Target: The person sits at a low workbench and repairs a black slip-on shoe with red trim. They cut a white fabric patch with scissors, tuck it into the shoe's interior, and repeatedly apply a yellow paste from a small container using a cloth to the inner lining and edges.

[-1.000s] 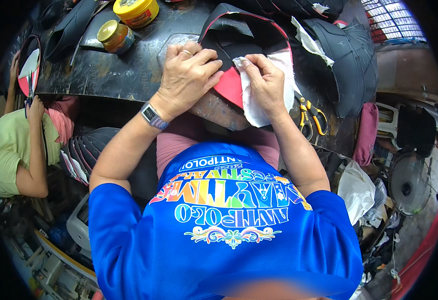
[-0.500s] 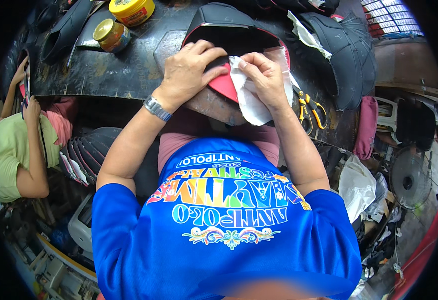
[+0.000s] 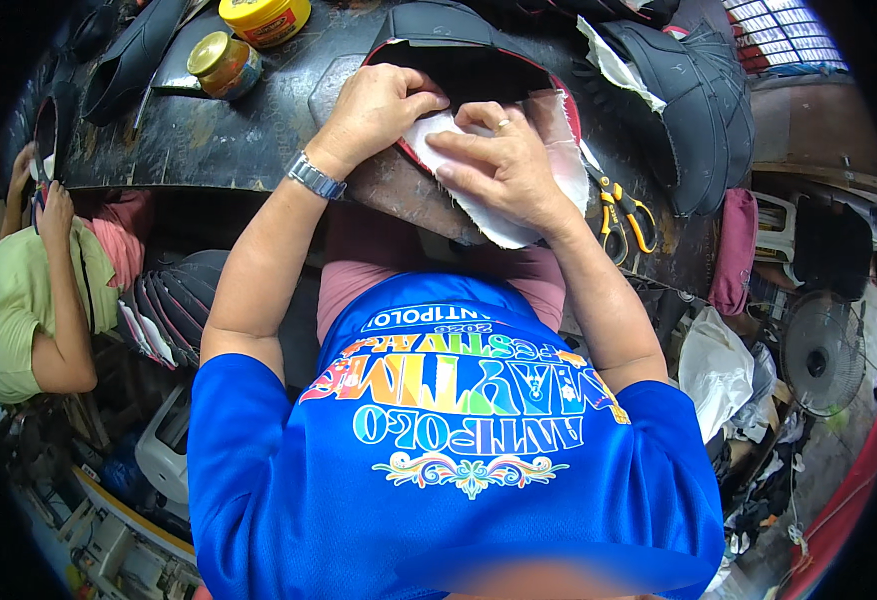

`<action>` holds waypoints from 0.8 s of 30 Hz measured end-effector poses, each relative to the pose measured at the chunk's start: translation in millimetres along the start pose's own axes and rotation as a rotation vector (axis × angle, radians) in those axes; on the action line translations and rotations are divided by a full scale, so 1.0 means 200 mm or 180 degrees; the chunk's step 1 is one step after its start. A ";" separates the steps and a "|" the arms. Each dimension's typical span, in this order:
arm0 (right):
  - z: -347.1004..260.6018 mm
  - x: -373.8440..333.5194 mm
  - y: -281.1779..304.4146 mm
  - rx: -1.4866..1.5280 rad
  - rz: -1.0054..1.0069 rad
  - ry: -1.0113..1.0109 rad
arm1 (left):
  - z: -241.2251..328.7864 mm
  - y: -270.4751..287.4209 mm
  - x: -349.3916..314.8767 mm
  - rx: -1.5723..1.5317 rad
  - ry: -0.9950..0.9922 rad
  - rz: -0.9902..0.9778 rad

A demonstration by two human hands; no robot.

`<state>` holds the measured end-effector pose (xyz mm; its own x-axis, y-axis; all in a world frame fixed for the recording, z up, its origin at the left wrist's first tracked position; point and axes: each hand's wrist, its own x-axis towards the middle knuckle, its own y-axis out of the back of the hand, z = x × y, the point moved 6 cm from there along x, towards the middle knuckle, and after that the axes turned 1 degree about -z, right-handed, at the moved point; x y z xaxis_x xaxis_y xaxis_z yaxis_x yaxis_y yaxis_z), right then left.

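Note:
A black shoe upper (image 3: 447, 24) with red lining lies at the table's near edge, its opening toward me. White cloth (image 3: 519, 222) with frayed edges is spread over the red flap, covering most of it. My left hand (image 3: 384, 108) is at the left of the opening, thumb and forefinger bent together at the cloth's upper edge; its other fingertips are hidden. Flat on the cloth rests my right hand (image 3: 504, 165), fingers spread and pressing it down. Scissors (image 3: 619, 215) with yellow and black handles lie just right of the cloth.
On the dark table (image 3: 209, 150) stand a yellow tub (image 3: 264, 20) and a gold-lidded jar (image 3: 224, 65). Stacked black uppers (image 3: 674, 110) lie at the right. A co-worker in a light green shirt (image 3: 24, 300) sits at the left. A fan (image 3: 824, 355) stands lower right.
The white cloth has been laid leftward over the red flap. My right hand has gone from pinching the cloth to lying spread on it. My left hand has shifted slightly up.

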<state>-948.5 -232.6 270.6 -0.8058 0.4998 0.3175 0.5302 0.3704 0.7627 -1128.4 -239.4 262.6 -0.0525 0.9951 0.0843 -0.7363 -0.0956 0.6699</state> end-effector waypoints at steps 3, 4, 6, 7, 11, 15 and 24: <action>-0.05 -0.02 0.00 -0.0455 -0.0087 0.0220 | 0.01 0.01 0.01 0.0093 -0.0094 -0.0027; -0.05 -0.03 -0.01 -0.0518 -0.0142 0.0220 | 0.01 0.00 0.01 0.0111 -0.0047 -0.0053; -0.06 -0.03 -0.01 -0.0435 -0.0106 0.0237 | 0.01 -0.01 0.00 0.0110 0.0012 -0.0068; -0.06 -0.03 -0.01 -0.0401 -0.0069 0.0262 | 0.03 -0.01 -0.02 0.0290 -0.0130 0.0052; -0.08 -0.04 0.03 -0.0280 0.0091 0.0379 | 0.09 -0.03 -0.12 0.0547 -0.0732 0.0535; -0.09 -0.08 0.23 -0.0269 0.0988 0.0330 | 0.11 -0.04 -0.17 0.0496 -0.1022 0.0693; 0.32 -0.10 0.32 0.1146 0.1393 -0.1290 | 0.12 0.02 -0.16 0.0352 -0.0973 0.0211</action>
<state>-881.5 -168.5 277.8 -0.3733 0.8893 0.2642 0.8947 0.2698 0.3560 -1112.4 -272.3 280.5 0.1195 0.9340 0.3366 -0.6593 -0.1788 0.7303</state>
